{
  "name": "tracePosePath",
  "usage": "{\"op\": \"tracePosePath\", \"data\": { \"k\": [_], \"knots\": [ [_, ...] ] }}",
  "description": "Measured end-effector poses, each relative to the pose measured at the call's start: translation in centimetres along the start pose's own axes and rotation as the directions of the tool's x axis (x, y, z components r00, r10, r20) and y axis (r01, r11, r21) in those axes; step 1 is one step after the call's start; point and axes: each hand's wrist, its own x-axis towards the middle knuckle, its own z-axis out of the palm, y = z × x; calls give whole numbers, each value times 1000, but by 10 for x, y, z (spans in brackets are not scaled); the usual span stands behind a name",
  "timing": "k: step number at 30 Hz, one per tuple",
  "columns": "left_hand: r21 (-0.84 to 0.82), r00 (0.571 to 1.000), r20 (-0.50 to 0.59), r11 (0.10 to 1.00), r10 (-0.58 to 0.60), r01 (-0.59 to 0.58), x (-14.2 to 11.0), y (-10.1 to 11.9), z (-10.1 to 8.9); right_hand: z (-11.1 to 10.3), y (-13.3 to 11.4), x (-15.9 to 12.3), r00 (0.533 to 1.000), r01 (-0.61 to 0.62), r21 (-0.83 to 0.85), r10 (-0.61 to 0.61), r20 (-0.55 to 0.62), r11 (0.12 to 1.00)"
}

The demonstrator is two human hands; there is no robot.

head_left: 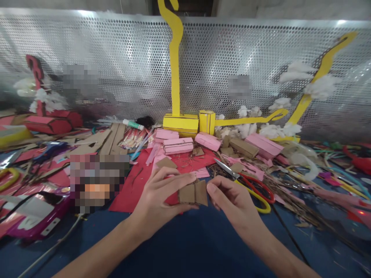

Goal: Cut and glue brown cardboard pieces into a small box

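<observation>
Left hand (158, 197) is pinching a small folded cardboard piece (193, 193) between thumb and fingers, holding it just above the dark blue table (191, 247) at near centre. Right hand (232, 200) is closing in from the right, fingertips touching the cardboard's right edge, loosely curled, not gripping anything else. Cardboard is sitting between both hands, roughly upright, showing two panels with a crease down the middle. Just behind the right hand, scissors (249, 185) with red and yellow handles are lying on the table, blades pointing far-left. Red paper sheet (139, 185) is lying under and behind the left hand, littered with scraps. Further back, pink blocks (178, 146) are sitting in a loose row among cardboard offcuts and twigs. At the far edge, yellow boxes (181, 122) and a tall yellow cutout strip (174, 58) are standing against the perforated metal panel (116, 58), with cotton tufts (246, 112) around them. Risks, as I'm judging them: the grip is light and on the edges only, so the cardboard could be slipping or folding the wrong way at the crease if both hands are pressing unevenly. Scissors are close to the right wrist, so a backward move could be knocking them. Clutter nearby would be swallowing a dropped piece fast.
</observation>
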Motion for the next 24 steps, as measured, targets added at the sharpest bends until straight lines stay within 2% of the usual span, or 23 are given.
{"op": "tracePosePath", "data": {
  "k": [6,17,24],
  "knots": [
    [-12,1000,-28,1000,5,-5,0,2,1,1,-2,-1,1000,-29,-48,29,2,998],
    [-11,999,-30,1000,-12,11,0,2,1,4,-2,-2,1000,-3,-161,1,-13,987],
    [21,1000,-24,1000,5,-4,0,1,0,4,-3,-2,1000,-8,-127,7,-8,992]
  ]
}}
